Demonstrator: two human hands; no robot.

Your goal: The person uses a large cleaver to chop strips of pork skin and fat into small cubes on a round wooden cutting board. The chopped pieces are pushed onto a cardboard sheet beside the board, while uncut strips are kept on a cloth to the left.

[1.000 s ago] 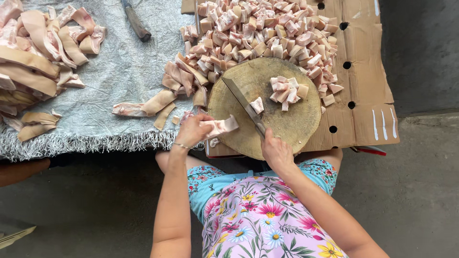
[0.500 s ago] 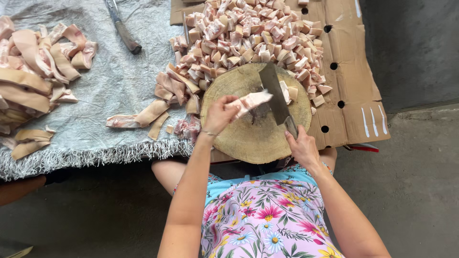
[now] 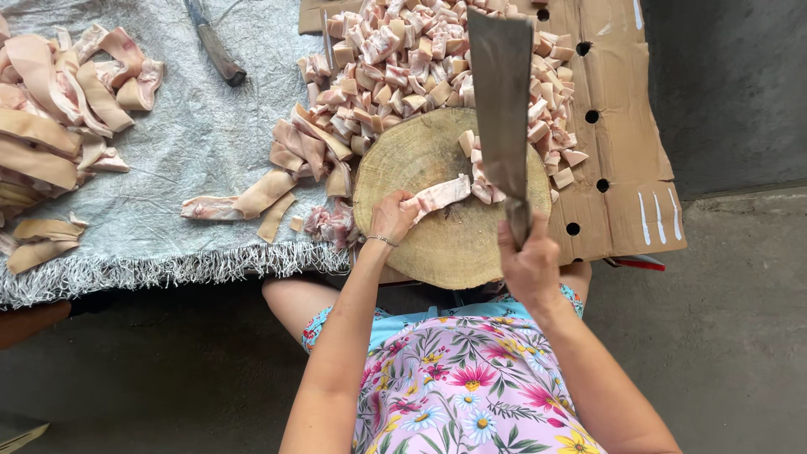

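Since half a second ago the cleaver [image 3: 502,101] has risen from low over the block to blade-up above it, and the meat strip has shifted toward the block's centre. Right hand [image 3: 528,267] is wrapped shut around the cleaver handle at the block's near-right edge; the broad grey blade stands tall, covering part of the pile behind. Left hand [image 3: 392,216] sits on the left part of the round wooden chopping block [image 3: 437,244], fingers pinched shut on the near end of a pork strip [image 3: 439,195], which lies flat on the wood and points right, toward the blade. A few cut pork cubes [image 3: 477,172] lie just right of the strip, on the block's far-right part. Beyond the block, a heap of diced pork [image 3: 403,59] spreads over flattened cardboard [image 3: 626,143]. Left of the block, longer uncut strips [image 3: 277,181] rest on a grey woven sheet [image 3: 176,143] with a fringed near edge. More large slabs [image 3: 50,101] sit at far left. A second knife [image 3: 214,46] lies on the sheet, far side.
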